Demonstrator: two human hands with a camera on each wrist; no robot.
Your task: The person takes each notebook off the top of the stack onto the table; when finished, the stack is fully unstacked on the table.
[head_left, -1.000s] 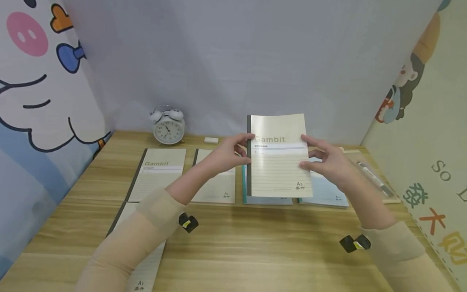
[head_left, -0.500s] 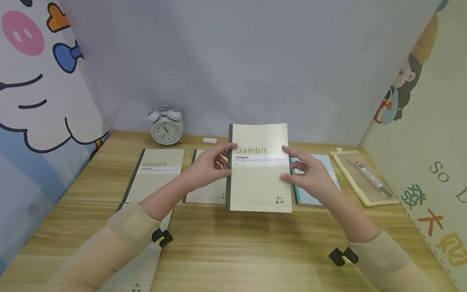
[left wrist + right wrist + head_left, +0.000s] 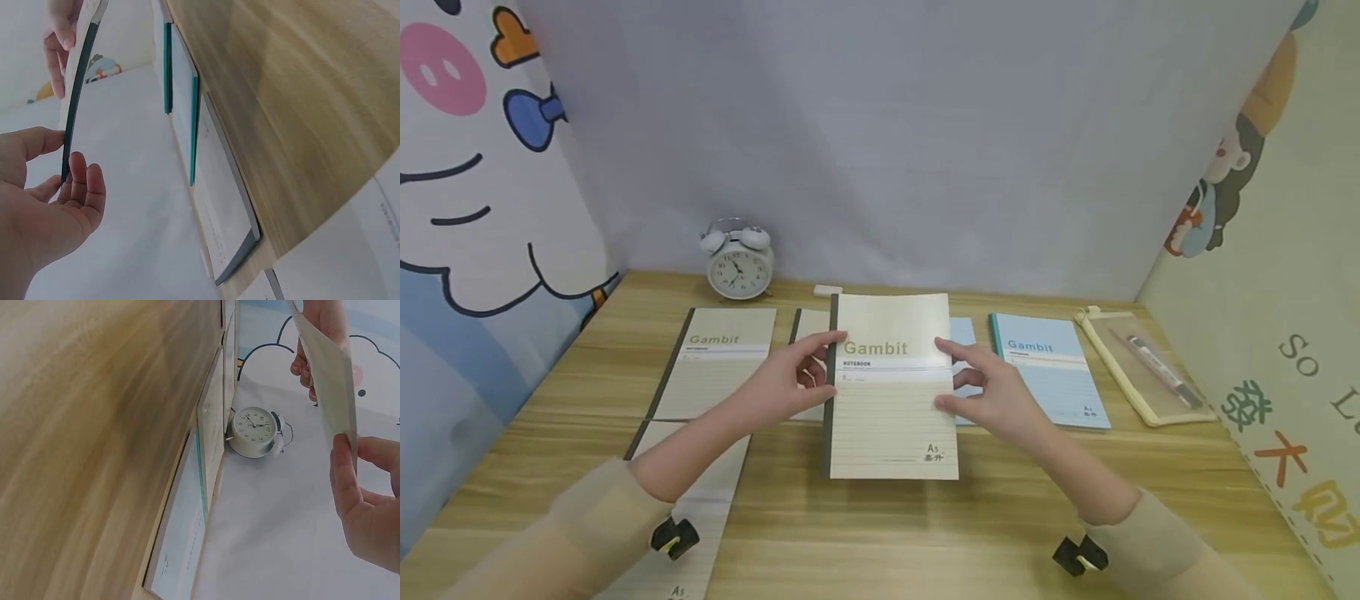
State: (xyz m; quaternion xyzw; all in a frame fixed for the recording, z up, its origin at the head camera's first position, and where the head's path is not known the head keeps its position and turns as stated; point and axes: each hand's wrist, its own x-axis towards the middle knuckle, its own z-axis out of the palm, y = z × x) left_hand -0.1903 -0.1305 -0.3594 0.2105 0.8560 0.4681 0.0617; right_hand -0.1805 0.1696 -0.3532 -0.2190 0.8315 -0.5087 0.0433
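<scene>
Nearest the camera, two sleeved forearms reach out over the wooden desk [image 3: 880, 517]. The left hand [image 3: 790, 385] pinches the dark spine edge of the cream notebook [image 3: 891, 387] between thumb and fingers; the right hand [image 3: 992, 398] pinches the opposite open edge the same way. The notebook hangs in the air between them, cover toward the person, above the desk's middle — the wrist views show it clear of the surface and slightly bowed.

The grip is light and only at the two edges, so the book could slip or fan open if either pinch loosens, and the bend could crease the cover. Brought down askew, it could land across the beige notebook [image 3: 808, 333] or the blue one partly hidden behind it [image 3: 962, 333] and shove them out of line.

Farther back lie another cream notebook [image 3: 718, 371] at the left, a blue notebook [image 3: 1048, 371] at the right, then a clear pencil pouch [image 3: 1142, 367] with a pen inside. At the wall stand an alarm clock [image 3: 739, 262] and a small eraser [image 3: 828, 290].

Compared with a second ago, the held notebook is lower and further left — it then covered the blue pair; now the right blue one lies fully in view.
</scene>
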